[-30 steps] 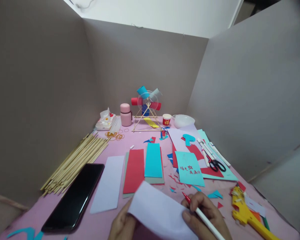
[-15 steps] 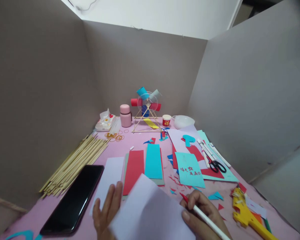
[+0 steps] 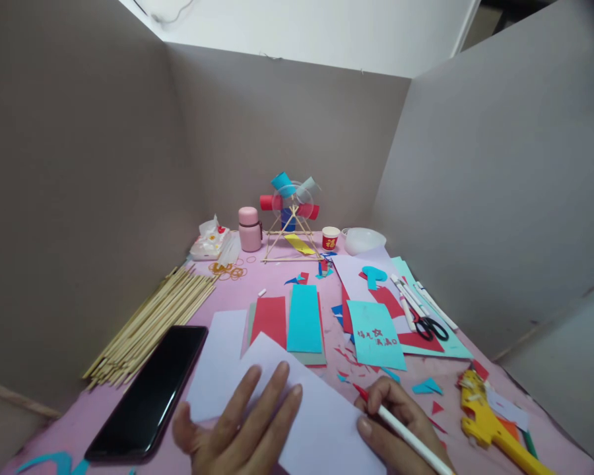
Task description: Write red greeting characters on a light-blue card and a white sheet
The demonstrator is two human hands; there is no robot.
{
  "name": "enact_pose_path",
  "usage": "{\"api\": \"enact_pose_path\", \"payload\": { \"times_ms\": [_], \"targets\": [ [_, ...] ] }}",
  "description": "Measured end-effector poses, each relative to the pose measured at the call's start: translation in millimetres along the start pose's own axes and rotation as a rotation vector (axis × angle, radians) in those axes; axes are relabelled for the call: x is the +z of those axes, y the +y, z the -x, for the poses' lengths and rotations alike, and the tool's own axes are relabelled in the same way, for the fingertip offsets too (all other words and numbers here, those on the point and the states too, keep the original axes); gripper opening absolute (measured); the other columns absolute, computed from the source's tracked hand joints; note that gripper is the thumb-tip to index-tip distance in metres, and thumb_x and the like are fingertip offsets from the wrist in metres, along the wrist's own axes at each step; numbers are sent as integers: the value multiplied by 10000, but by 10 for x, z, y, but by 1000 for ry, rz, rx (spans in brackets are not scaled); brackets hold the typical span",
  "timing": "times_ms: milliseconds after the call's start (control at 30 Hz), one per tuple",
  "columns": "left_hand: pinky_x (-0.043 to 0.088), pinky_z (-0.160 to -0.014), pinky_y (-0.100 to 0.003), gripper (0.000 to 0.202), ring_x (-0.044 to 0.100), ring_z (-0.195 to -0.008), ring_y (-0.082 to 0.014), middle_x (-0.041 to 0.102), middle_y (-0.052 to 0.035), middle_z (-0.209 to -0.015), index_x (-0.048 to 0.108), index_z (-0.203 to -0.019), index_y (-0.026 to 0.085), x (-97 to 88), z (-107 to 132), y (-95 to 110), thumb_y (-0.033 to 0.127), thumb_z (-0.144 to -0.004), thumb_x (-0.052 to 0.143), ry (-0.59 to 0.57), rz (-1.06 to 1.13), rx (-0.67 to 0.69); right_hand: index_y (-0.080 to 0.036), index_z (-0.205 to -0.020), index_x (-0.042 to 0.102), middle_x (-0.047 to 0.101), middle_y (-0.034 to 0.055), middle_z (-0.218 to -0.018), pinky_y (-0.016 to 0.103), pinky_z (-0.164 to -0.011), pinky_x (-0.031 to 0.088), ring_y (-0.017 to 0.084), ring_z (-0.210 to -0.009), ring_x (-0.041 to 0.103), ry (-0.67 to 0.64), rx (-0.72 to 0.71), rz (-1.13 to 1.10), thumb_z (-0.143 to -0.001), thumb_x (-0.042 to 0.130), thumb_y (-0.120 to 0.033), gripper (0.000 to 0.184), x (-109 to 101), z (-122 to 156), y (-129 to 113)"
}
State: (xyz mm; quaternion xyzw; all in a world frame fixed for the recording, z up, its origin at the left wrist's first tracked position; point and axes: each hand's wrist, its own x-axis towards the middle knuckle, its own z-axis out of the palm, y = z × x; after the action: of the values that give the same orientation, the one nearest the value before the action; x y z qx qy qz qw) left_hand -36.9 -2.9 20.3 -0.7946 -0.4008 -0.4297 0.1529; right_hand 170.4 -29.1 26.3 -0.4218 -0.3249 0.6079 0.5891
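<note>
My left hand [image 3: 250,422] lies with fingers spread on a sheet of white paper [image 3: 321,422] at the front of the table. My right hand [image 3: 400,422] grips a white marker [image 3: 410,439] with a red tip, which points up and left near the sheet's right edge. Beyond the sheet lie a red paper strip [image 3: 270,320], a blue paper strip [image 3: 305,323] and a white strip [image 3: 220,356]. A light-blue card [image 3: 376,335] with red handwriting rests to the right.
Left are a black phone [image 3: 151,396] and bamboo sticks [image 3: 153,330]. A yellow glue gun [image 3: 495,429] and scissors [image 3: 428,326] lie right. At the back stand a stick-and-paper wheel model [image 3: 292,211], pink flask [image 3: 249,231], paper cup [image 3: 330,239] and white bowl [image 3: 363,241].
My left hand has moved right, from beside the white sheet onto it. The sheet now lies lower and flatter, partly over the red strip. My right hand still holds the marker.
</note>
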Motion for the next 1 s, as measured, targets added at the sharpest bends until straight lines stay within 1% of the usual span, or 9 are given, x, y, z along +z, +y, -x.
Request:
{"api": "enact_pose_path", "payload": {
  "times_ms": [133,267,333,433,500,600,667,767,1000],
  "targets": [
    [55,-1100,-515,389,577,-1099,-194,684,-34,-1083,581,-1155,207,-45,-157,-123,84,-879,336,-43,-62,191,-196,-704,502,528,-59,-587,181,-451,204,41,-458,361,-109,22,-40,-579,824,-355,380,-67,-15,86],
    [149,-1104,-434,458,595,-1073,-185,664,-52,-1130,540,-1211,205,51,-93,-239,48,-796,430,-54,32,164,-198,-700,494,513,-63,-579,184,-456,215,46,-459,360,-168,15,-70,-587,818,-335,370,-88,-14,130],
    [307,-1045,-327,497,621,-1028,-159,669,-26,-1126,510,-1249,238,79,-51,-237,80,-778,490,-101,209,25,-205,-697,492,541,-51,-605,189,-467,250,61,-476,403,-167,-7,-79,-601,807,-337,354,-71,-4,125],
    [492,-812,-241,402,648,-958,-165,680,-3,-1105,585,-1174,284,83,-77,-113,179,-793,515,-288,709,-548,-203,-680,524,557,-43,-634,183,-484,273,67,-503,422,-115,-75,-21,-603,805,-333,319,-20,8,113],
    [499,-801,-290,335,638,-958,-209,686,-34,-1086,645,-1092,245,72,-153,26,235,-771,549,-344,1096,-993,-204,-668,553,569,-37,-657,174,-495,291,69,-527,427,-57,-131,34,-595,811,-326,294,24,7,104],
    [491,-697,-268,348,640,-760,-185,716,-47,-919,677,-1011,199,53,-278,212,247,-667,670,-382,1440,-1325,-214,-640,564,593,-32,-682,161,-506,335,77,-560,463,28,-196,66,-587,818,-310,276,91,-8,75],
    [448,-580,-220,372,591,-613,-140,706,-32,-772,684,-961,184,48,-323,279,282,-607,745,-431,1495,-1407,-213,-626,566,600,-31,-684,157,-537,372,88,-601,509,73,-232,74,-586,820,-303,272,125,-24,52],
    [405,-533,-201,425,563,-571,-126,676,-19,-674,683,-909,171,63,-317,305,381,-556,792,-427,1515,-1476,-199,-619,565,590,-38,-656,147,-544,380,83,-599,522,90,-250,43,-581,826,-290,279,147,-52,35],
    [451,-653,-237,330,629,-724,-181,725,-38,-843,714,-850,209,123,-219,285,221,-526,777,-208,1323,-1412,-229,-673,514,611,-68,-618,166,-451,334,69,-457,513,-59,-170,-164,-620,810,-257,302,126,-106,78]
  ]
}}
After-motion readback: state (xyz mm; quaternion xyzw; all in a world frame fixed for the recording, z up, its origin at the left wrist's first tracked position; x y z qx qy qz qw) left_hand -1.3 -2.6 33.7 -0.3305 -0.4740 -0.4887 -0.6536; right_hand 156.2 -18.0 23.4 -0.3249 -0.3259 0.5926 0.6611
